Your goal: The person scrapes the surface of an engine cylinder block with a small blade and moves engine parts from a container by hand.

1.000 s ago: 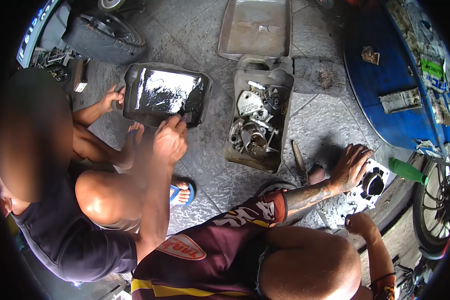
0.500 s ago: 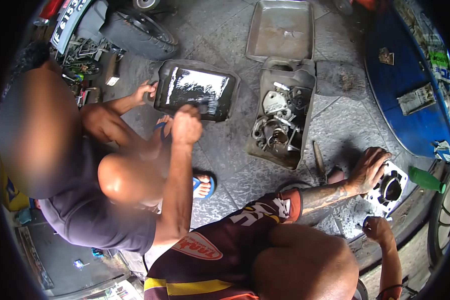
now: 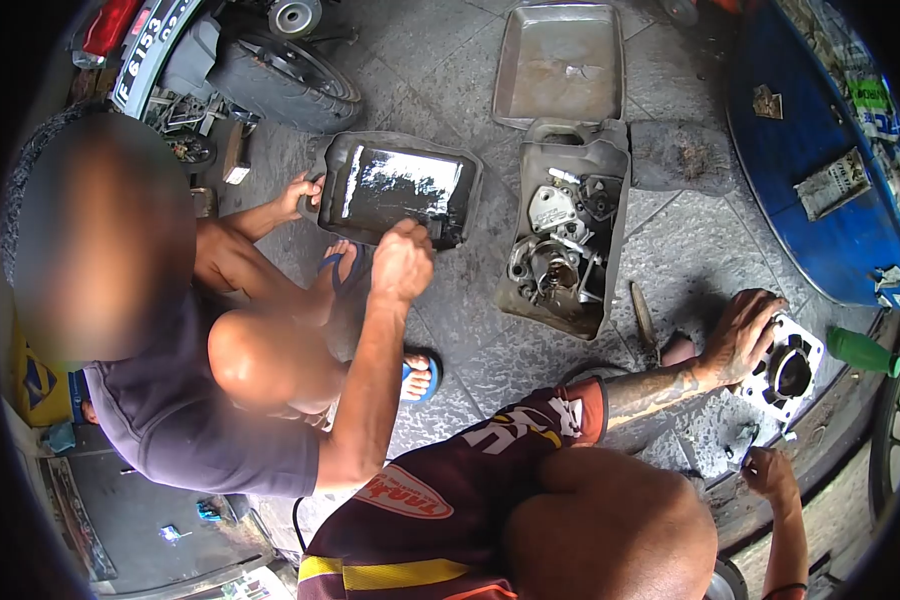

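Observation:
My left hand [image 3: 745, 335], at the end of a tattooed forearm, grips the upper left side of a pale metal engine part [image 3: 788, 372] with a round dark bore. The part rests low over the floor. Below it, the fingers of my right hand [image 3: 770, 472] are pinched together at a small dark piece, too small to name. A green bottle [image 3: 863, 351] lies just right of the metal part. To the left of my left hand a worn wooden-looking stick [image 3: 642, 314] lies on the floor.
A cut-open container [image 3: 611, 250] holds metal engine parts; a metal tray [image 3: 558, 60] lies beyond. At left, a person [image 3: 210, 440] squats, one hand on a pan [image 3: 476, 190] of dark liquid, the other over it. A blue drum [image 3: 780, 170] and wheels stand around.
The view has shifted, moving the scene rightward. My left hand stays on the metal part. My right hand has moved slightly down from it. The other person's hand has moved along the pan's near edge.

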Demonstrator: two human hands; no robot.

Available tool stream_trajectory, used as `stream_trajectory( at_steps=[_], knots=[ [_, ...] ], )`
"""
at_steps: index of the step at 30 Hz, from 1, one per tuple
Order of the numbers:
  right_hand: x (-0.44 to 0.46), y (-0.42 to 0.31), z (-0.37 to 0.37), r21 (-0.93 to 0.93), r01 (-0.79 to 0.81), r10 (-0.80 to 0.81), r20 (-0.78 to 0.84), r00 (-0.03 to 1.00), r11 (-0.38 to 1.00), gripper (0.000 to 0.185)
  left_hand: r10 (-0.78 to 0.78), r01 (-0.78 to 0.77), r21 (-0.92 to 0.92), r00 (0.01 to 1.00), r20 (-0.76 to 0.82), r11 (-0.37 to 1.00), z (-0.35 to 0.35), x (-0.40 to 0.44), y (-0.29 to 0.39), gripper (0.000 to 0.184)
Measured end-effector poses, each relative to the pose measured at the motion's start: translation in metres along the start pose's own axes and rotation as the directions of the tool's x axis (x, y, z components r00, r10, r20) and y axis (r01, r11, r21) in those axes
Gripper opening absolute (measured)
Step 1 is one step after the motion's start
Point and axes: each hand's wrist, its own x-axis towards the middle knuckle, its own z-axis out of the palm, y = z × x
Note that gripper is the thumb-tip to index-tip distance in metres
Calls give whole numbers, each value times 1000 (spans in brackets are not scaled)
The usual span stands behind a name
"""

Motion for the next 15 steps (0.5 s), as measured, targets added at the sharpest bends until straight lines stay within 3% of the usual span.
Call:
stream_trajectory(
  at_steps=[7, 11, 14, 15],
  knots=[
    [1, -1, -2, -6, 17, -16, 20, 1000, 1000, 10, -7, 7, 96, 1000, -2, 995, 38, -18, -49, 40],
    [7, -3, -4, -33, 15, -16, -36, 999, 999, 10, 5, -4, 311, 1000, -2, 950, 94, -35, -135, 41],
    [12, -3, -6, -13, 23, -24, -23, 999, 1000, 9, 66, -84, 610, 997, 51, 788, 176, -68, -246, 42],
    [13, -3, -8, -15, 24, -24, -4, 1000, 1000, 8, 48, -53, 528, 999, 23, 847, 153, -55, -206, 42]
  ],
)
